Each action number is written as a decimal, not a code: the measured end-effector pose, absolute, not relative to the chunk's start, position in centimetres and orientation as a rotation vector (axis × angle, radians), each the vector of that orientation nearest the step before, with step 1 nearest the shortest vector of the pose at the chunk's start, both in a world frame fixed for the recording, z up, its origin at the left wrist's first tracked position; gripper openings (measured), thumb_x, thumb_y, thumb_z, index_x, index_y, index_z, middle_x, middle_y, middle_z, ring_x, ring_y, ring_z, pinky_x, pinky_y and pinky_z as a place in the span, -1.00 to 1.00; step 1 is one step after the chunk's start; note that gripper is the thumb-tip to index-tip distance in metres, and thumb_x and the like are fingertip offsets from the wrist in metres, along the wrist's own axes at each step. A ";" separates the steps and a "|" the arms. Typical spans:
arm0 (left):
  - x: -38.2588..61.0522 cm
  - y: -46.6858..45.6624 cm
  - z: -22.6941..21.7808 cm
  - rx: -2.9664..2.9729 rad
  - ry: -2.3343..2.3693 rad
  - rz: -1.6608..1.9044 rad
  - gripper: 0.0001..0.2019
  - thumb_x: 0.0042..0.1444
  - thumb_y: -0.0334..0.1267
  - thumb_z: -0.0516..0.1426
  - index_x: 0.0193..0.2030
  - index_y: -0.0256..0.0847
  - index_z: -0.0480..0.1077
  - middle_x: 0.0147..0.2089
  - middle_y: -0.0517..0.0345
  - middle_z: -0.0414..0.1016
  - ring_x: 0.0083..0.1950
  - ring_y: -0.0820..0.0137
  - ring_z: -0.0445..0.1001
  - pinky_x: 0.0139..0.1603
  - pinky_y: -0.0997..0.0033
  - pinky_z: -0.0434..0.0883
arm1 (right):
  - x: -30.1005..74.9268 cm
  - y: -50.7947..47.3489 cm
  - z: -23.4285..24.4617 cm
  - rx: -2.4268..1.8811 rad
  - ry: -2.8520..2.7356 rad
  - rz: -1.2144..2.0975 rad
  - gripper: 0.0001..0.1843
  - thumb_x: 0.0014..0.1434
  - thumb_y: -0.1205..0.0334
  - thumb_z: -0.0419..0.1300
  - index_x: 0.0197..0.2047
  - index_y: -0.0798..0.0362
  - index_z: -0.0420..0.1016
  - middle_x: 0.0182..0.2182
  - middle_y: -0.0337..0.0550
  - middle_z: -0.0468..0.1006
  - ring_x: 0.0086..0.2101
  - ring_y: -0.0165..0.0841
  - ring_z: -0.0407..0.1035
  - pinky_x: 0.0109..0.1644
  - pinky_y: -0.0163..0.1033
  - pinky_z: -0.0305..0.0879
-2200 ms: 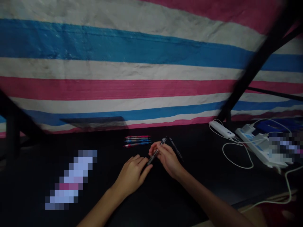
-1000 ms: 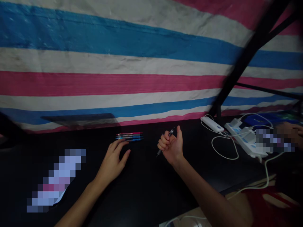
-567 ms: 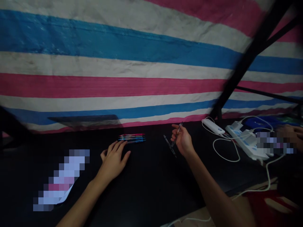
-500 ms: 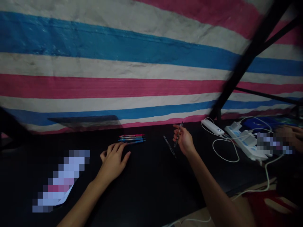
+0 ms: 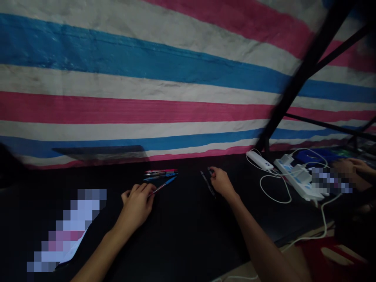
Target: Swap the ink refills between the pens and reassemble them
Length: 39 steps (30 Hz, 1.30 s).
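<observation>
My left hand (image 5: 138,201) is closed around one end of a pen with a blue tip (image 5: 167,184), which points up and to the right. Just beyond it, several pens (image 5: 160,172) in red, dark and blue lie side by side on the black tabletop. My right hand (image 5: 222,182) pinches a dark pen (image 5: 209,170), most of it hidden behind the fingers. Close to its left, a second dark pen (image 5: 207,183) lies slanted on the table.
A blurred-out bright flat item (image 5: 73,227) lies at left. On the right are a white device (image 5: 259,160), a white power strip (image 5: 305,184) with plugs, and looping cables. Another person's hand (image 5: 360,166) is at far right. Striped sheeting (image 5: 147,109) and a black bar (image 5: 293,86) stand behind.
My left hand has taken hold of the blue-tipped pen and drawn it from the group toward me. The right hand has lowered its pen toward the table beside the other dark pen.
</observation>
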<state>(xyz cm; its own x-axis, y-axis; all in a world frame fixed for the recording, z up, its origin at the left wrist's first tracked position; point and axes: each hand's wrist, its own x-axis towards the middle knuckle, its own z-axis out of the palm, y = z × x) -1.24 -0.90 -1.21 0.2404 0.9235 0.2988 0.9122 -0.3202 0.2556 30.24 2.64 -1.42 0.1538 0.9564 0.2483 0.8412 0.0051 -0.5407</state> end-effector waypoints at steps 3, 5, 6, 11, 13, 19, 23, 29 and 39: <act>-1.3 -0.8 -1.3 2.385 1.749 0.651 -0.80 0.15 -0.31 -0.03 -0.15 -0.11 0.37 -0.14 0.07 0.46 -0.10 0.21 0.38 -0.09 0.11 0.18 | 29.9 2.4 -1.2 -1.881 -1.702 0.234 -0.59 -0.01 0.50 0.14 -0.05 0.14 0.48 -0.37 -0.09 0.50 -0.38 -0.33 0.38 -0.24 -0.30 0.23; -1.3 -0.8 -1.4 2.324 1.711 0.684 -0.77 0.16 -0.30 -0.05 -0.11 -0.15 0.37 -0.10 0.05 0.44 -0.12 0.24 0.41 -0.12 0.17 0.23 | 29.8 2.2 -1.0 -1.906 -1.684 0.213 -0.65 0.03 0.43 0.16 -0.07 0.09 0.49 -0.40 -0.13 0.52 -0.37 -0.32 0.40 -0.25 -0.30 0.22; -1.3 -0.8 -1.4 2.300 1.694 0.701 -0.76 0.17 -0.29 -0.06 -0.09 -0.17 0.36 -0.09 0.03 0.43 -0.12 0.24 0.42 -0.12 0.20 0.25 | 29.7 2.2 -1.0 -1.925 -1.677 0.207 -0.67 0.04 0.40 0.17 -0.08 0.07 0.49 -0.41 -0.15 0.53 -0.37 -0.31 0.41 -0.26 -0.30 0.21; -1.2 -0.8 -1.1 2.264 1.659 0.767 -0.75 0.18 -0.25 -0.06 -0.13 -0.15 0.40 -0.08 0.05 0.44 -0.06 0.20 0.42 -0.09 0.16 0.27 | 29.4 1.9 -0.7 -2.036 -1.689 0.219 -0.72 0.06 0.32 0.21 -0.11 0.03 0.50 -0.41 -0.14 0.56 -0.34 -0.28 0.45 -0.29 -0.30 0.19; -1.2 -0.7 -1.0 2.241 1.606 0.829 -0.76 0.18 -0.23 -0.05 -0.14 -0.13 0.41 -0.09 0.07 0.45 -0.06 0.21 0.42 -0.07 0.18 0.28 | 29.3 1.8 -0.6 -2.058 -1.692 0.228 -0.75 0.08 0.27 0.21 -0.13 0.02 0.52 -0.41 -0.13 0.56 -0.34 -0.27 0.45 -0.31 -0.30 0.19; -1.1 -0.7 -0.5 1.979 1.413 0.994 -0.72 0.16 -0.09 0.00 -0.13 -0.15 0.42 -0.14 0.09 0.50 -0.12 0.25 0.45 -0.08 0.28 0.33 | 28.4 1.1 0.2 -1.933 -1.671 0.091 -0.80 0.12 0.16 0.18 -0.20 0.02 0.53 -0.43 -0.13 0.53 -0.37 -0.26 0.40 -0.37 -0.27 0.18; -0.5 -1.2 -0.1 1.661 1.298 1.004 -0.67 0.11 -0.05 0.07 -0.11 -0.19 0.45 -0.18 0.07 0.54 -0.14 0.23 0.47 -0.15 0.30 0.36 | 26.6 0.5 0.5 -1.573 -1.762 0.062 -0.88 0.13 0.27 0.16 -0.28 0.05 0.52 -0.43 -0.16 0.49 -0.35 -0.30 0.37 -0.24 -0.25 0.22; 0.3 -1.6 0.1 1.193 1.141 1.175 -0.67 -0.01 -0.12 0.21 -0.13 -0.24 0.50 -0.18 0.05 0.54 -0.18 0.34 0.45 -0.16 0.41 0.31 | 22.7 -1.7 0.6 -1.146 -1.972 0.286 -0.91 0.16 0.29 0.16 -0.30 0.05 0.50 -0.45 -0.19 0.46 -0.35 -0.33 0.33 -0.19 -0.23 0.21; 1.4 -2.8 0.5 1.119 0.909 1.060 -0.84 0.09 -0.20 0.17 -0.23 -0.23 0.40 -0.38 0.17 0.45 -0.34 0.48 0.36 -0.30 0.51 0.25 | 20.1 -3.4 0.7 -0.960 -2.045 0.573 -0.79 0.17 0.19 0.20 -0.13 0.04 0.50 -0.32 -0.16 0.51 -0.27 -0.32 0.35 -0.15 -0.23 0.24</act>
<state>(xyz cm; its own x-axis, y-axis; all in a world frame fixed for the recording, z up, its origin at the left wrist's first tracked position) 1.38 -2.84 0.50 0.2592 0.9648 -0.0456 -0.1918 0.0977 0.9766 20.14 -3.36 0.73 -0.4020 0.7884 0.4655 0.4319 0.6116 -0.6629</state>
